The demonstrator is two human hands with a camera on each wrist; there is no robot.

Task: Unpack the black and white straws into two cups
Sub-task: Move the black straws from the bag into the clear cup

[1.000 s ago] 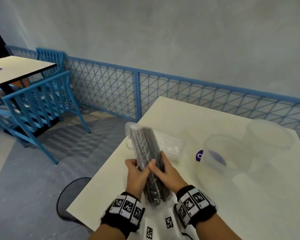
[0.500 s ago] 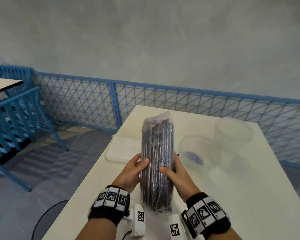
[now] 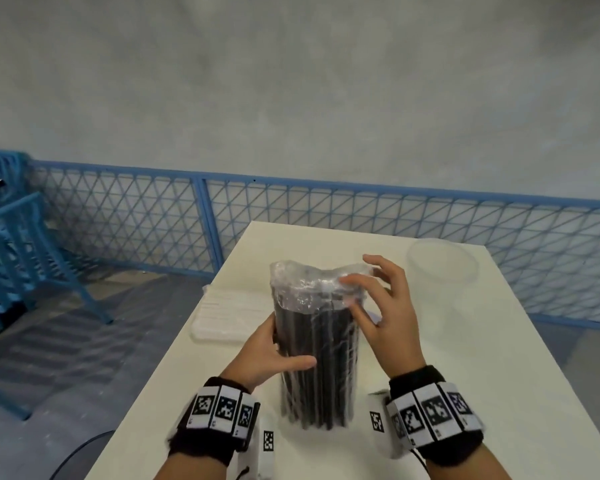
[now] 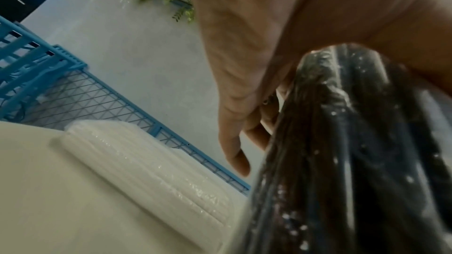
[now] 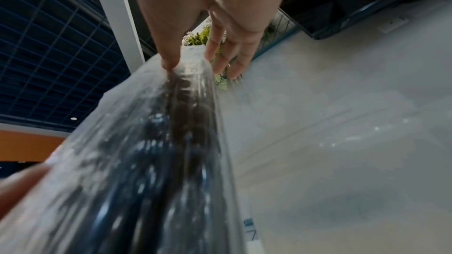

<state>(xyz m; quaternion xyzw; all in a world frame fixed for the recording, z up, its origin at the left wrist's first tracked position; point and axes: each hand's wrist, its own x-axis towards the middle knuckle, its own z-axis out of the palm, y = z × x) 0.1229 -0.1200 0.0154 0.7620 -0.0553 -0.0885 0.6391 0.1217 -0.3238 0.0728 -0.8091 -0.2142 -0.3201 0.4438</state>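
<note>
Black straws [image 3: 317, 351], sealed in a clear plastic pack, stand upright on the white table [image 3: 471, 393] between the person's two hands. Left hand [image 3: 269, 353] grips the pack low on its left side, thumb laid across the front and fingers wrapped round the back; the left wrist view shows those fingers [image 4: 234, 123] curled against the wrapping. Right hand [image 3: 385, 313] is up at the top of the pack, where its thumb and forefinger pinch the loose, crinkled plastic above the straw ends, the other fingers spread and free of it; the right wrist view shows the thumb tip [image 5: 170, 61] pressed on the film. White straws [image 3: 222, 315], also in a clear pack, lie flat on the table to the left of the black pack, near the table's left edge. One clear plastic cup [image 3: 442, 259] stands at the far right of the table, well apart from the hands. Behind the table runs a blue mesh fence [image 3: 326, 216] along a grey wall, with a blue chair [image 3: 18, 251] off to the left.
</note>
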